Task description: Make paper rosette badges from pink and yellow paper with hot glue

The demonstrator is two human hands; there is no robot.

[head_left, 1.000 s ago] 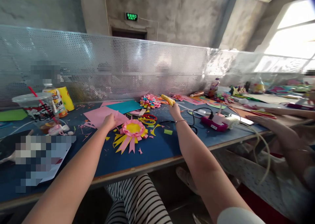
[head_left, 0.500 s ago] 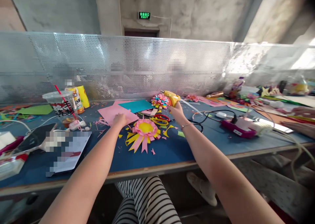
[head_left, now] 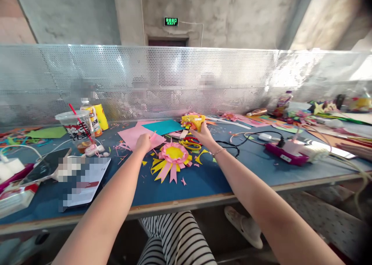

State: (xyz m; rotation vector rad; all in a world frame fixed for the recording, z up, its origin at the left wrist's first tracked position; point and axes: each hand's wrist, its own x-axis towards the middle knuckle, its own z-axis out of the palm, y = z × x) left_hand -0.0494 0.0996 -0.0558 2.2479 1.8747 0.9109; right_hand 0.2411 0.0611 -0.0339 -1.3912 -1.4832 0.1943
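Observation:
My right hand (head_left: 203,135) grips a yellow glue gun (head_left: 192,122), held above the table just behind the paper flower. A pink and yellow paper rosette (head_left: 173,153) with ribbon strips lies flat in front of both hands. My left hand (head_left: 143,142) rests closed at the edge of a pink paper sheet (head_left: 130,135), pinching a small pink piece, just left of the rosette. A teal sheet (head_left: 164,126) lies behind the pink one. Red and yellow scissor handles (head_left: 190,142) lie under my right hand.
A plastic cup with a red straw (head_left: 76,128) and a yellow bottle (head_left: 94,119) stand at the left. A phone (head_left: 46,165) and papers lie near the left front. A pink power strip (head_left: 286,149) with cables sits at the right. A perforated metal screen (head_left: 186,78) backs the blue table (head_left: 203,179).
My right hand has brought the glue gun left and nearer, from beside the multicoloured flower to just behind the rosette. My left hand stays at the pink sheet. The view has shifted slightly.

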